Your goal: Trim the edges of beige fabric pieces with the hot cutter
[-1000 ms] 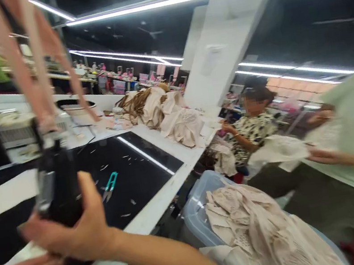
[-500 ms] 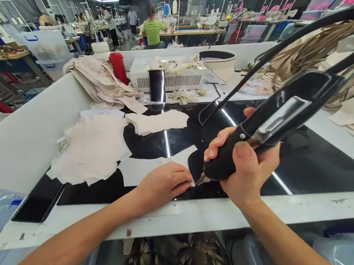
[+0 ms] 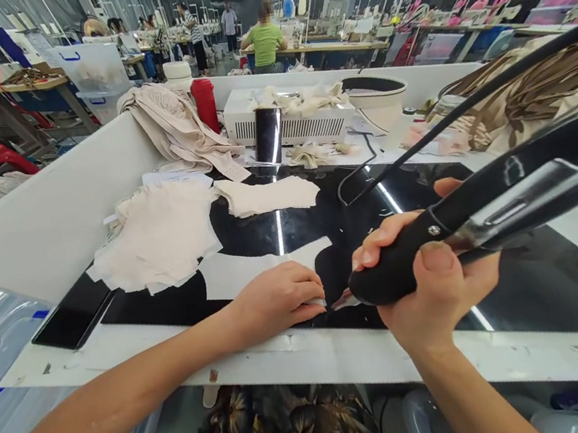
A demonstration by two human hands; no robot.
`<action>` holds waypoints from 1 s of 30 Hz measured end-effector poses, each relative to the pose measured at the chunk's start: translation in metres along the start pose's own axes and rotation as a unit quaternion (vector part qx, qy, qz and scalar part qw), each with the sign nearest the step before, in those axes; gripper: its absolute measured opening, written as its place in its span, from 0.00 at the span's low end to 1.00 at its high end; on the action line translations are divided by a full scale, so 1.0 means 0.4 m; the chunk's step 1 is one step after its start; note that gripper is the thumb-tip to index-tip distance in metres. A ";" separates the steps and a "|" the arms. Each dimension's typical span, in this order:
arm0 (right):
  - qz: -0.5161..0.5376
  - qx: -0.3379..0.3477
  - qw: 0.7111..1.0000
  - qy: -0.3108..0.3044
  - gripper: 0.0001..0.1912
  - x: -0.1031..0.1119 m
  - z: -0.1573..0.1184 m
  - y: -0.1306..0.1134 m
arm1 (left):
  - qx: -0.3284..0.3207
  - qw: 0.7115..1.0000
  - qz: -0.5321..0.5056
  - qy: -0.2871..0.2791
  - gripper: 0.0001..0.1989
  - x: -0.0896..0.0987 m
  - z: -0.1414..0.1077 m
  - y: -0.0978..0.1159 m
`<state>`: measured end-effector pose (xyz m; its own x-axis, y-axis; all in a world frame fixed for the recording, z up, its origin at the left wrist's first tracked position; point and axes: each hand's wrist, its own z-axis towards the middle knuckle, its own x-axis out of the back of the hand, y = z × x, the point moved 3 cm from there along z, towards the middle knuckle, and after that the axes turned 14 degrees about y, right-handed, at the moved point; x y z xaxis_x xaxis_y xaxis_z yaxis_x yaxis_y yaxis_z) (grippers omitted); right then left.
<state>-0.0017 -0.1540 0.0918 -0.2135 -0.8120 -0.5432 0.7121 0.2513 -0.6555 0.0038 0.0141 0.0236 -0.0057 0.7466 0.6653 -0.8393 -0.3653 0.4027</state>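
Observation:
My left hand is closed at the near right end of a pale, curved fabric piece, its fingertips pinching the edge. The piece lies flat on the black board. My right hand is wrapped round a black-handled tool with a silver metal strip along its side. Its thin, pointed tip is just right of my left fingertips, close to the fabric edge. Whether the tip touches the fabric, I cannot tell. A pile of pale cut pieces and a smaller stack lie beyond my left hand.
A phone lies at the board's left. A black cord loops over the right side. At the back stand a white vented box, a red cylinder and a round container. Brown strips are heaped right.
The view has shifted slightly left, so most things appear farther right. The tool's handle has swung nearer the camera; its tip has drawn slightly away from my left fingertips, which keep their pinch.

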 end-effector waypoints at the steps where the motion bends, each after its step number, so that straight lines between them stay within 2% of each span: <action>1: 0.003 -0.004 1.000 -0.001 0.26 0.000 -0.001 0.001 | -0.004 1.000 0.002 0.000 0.04 -0.002 0.001 0.001; 5: 0.006 -0.010 1.000 -0.004 0.26 -0.003 -0.002 0.002 | -0.003 1.000 -0.007 0.003 0.07 0.000 0.004 0.001; 11: 0.001 -0.004 1.000 0.023 0.24 -0.015 0.008 0.009 | 0.018 1.000 -0.019 0.001 0.07 0.004 0.007 0.001; 22: -0.001 -0.007 1.000 0.005 0.23 -0.018 0.003 0.023 | 0.026 0.999 -0.034 0.007 0.07 0.012 0.015 0.011; 30: -0.009 -0.007 1.000 -0.004 0.20 -0.014 0.000 0.027 | 0.090 0.995 -0.032 -0.003 0.09 0.025 0.020 0.004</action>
<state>0.0071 -0.1468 0.0879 -0.2205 -0.8203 -0.5277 0.6987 0.2447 -0.6723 0.0066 0.0168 0.0359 0.0479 0.7680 0.6386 -0.7263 -0.4122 0.5501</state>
